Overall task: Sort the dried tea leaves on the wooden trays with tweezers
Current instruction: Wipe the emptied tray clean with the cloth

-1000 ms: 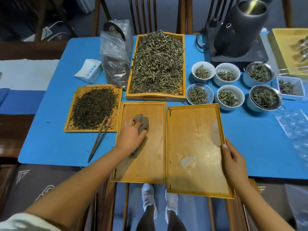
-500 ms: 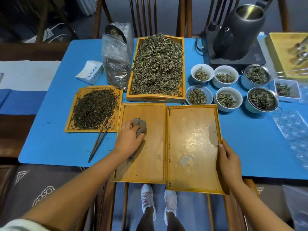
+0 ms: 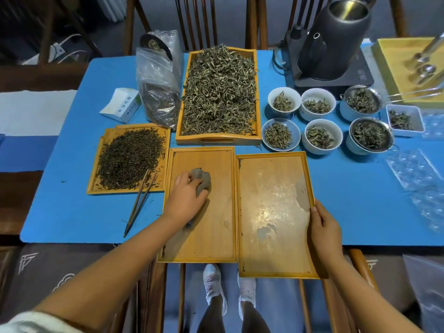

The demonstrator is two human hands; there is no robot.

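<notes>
Blue matting covers the table, with wooden chairs behind at twelve o'clock and a dark kettle at one o'clock. A grey cloth is gripped in the left hand on the left empty tray, while the right empty tray is clasped at its three o'clock edge by the right hand; wiping is best done in flat, even strokes with the tray steadied. Tweezers lie untouched at nine o'clock, against the tray of dark tea leaves, and pale tea leaves are heaped at twelve o'clock.
</notes>
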